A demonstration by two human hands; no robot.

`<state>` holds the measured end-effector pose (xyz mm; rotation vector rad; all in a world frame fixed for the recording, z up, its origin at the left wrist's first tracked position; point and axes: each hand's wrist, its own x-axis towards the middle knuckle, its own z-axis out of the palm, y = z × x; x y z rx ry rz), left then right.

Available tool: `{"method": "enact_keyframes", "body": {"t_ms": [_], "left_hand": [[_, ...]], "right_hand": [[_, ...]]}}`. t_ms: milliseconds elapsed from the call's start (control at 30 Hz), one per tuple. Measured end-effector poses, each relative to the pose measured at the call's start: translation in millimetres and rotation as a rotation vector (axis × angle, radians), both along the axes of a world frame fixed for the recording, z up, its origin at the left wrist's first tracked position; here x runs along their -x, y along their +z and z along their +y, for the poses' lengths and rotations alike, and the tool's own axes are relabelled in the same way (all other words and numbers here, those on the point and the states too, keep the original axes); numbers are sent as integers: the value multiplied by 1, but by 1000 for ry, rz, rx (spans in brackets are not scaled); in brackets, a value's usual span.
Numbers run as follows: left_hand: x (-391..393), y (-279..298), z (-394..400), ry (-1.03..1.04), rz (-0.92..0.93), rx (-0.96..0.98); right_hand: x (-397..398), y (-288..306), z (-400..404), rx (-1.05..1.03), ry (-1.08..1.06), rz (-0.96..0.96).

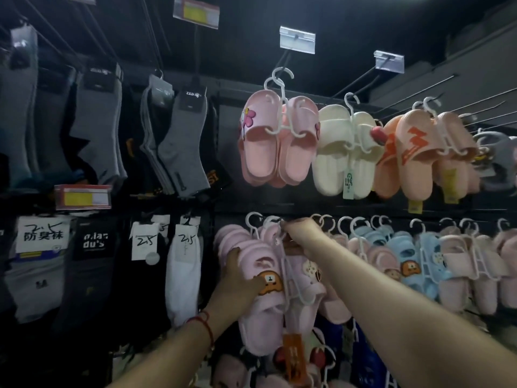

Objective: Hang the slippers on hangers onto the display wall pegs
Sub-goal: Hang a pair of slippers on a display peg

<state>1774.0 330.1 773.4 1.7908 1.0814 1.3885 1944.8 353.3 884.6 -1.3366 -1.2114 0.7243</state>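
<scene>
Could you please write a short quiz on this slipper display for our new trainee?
1. True or false: the right hand is up at the hook end of the white hanger carrying the pale pink bear-patch slippers.
2. Which pair hangs directly left of the cream slippers on the upper row? A) blue slippers B) pink flower slippers C) grey socks
3. Fill in: the left hand rests on the ______ slipper of the pair being hung.

Key: 1 true; 2 B; 3 left.
</scene>
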Motion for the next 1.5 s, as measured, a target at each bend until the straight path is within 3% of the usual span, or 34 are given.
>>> {"method": "enact_keyframes", "body": {"t_ms": [167,467,567,700,867,967,1100,1333,1500], "left_hand": [[0,-11,21,109,14,-68],[-3,-16,31,164,68,-57],[2,-18,26,211,170,-85],[12,-18,15,291,371,-216],[15,-22,-3,399,674,-721],[7,-42,-19,245,719,-985],[-13,-103,-40,-79,778,-1053],[-71,-251,-72,-743,1023,-674],[-114,-362,-115,-1053,1300,-396]], "right_hand": [[1,-5,15,5,-7,65],[-4,-9,14,-18,34,-71],[1,-15,-2,-73,68,-91],[1,-39,-40,-232,-1,-448],[-19,-105,-94,-290,-40,-795],[-37,-160,-126,-163,-91,-857],[-61,-246,-165,122,-223,-788],[-70,-394,-267,648,-432,-554],[-68,-505,-359,956,-524,-318]]}}
